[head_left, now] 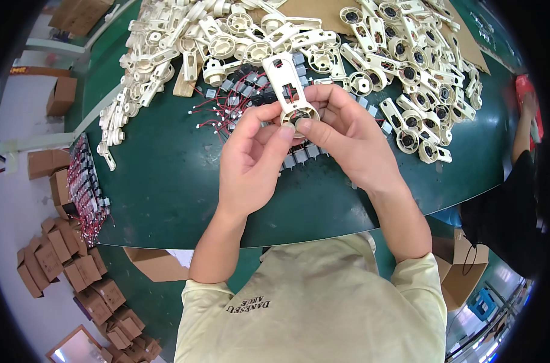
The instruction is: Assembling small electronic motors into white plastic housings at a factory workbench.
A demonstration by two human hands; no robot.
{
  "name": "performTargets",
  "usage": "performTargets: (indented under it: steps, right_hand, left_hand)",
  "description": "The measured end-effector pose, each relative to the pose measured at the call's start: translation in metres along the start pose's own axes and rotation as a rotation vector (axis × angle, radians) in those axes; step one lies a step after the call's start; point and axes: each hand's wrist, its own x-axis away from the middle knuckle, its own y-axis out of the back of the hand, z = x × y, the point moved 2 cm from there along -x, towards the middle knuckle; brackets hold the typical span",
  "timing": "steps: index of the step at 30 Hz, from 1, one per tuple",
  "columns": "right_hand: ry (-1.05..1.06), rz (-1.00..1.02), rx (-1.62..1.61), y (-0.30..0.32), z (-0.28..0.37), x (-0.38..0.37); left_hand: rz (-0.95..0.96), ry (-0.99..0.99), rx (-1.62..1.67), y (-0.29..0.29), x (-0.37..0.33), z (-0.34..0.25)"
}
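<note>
Between both hands I hold a cream plastic housing (281,71), its long slotted arm pointing away from me and its round ring end nearest. My left hand (250,160) pinches the ring from the left. From the right, my right hand (353,142) grips it, with the thumb pressed at a dark round part (298,116) inside the ring. Fingertips partly cover that part. Just beyond and beneath the hands lie several small grey motors (299,156) with red and black wires.
Plain cream housings (220,45) are heaped at the far left; others with dark centres (411,72) lie at the far right. More wired motors (87,187) line the table's left edge. Cardboard boxes (63,254) stand at left. Another person's arm (523,130) shows at right.
</note>
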Motion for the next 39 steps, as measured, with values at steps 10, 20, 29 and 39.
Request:
performTargets:
  steps: [10, 20, 29, 39]
  right_hand:
    - [0.037, -0.001, 0.429, -0.003, -0.005, 0.004]
    - [0.631, -0.739, 0.793, 0.073, 0.052, -0.009]
    - [0.389, 0.353, 1.327, -0.021, -0.01, 0.014]
    - [0.371, 0.054, 0.452, -0.011, -0.007, -0.001]
  left_hand:
    - [0.064, -0.255, -0.469, 0.015, -0.001, 0.006]
    - [-0.315, -0.264, -0.377, 0.051, -0.023, -0.028]
    - [-0.44, -0.463, -1.075, 0.088, -0.055, -0.009]
    - [-0.432, -0.224, -1.236, 0.091, -0.057, -0.014]
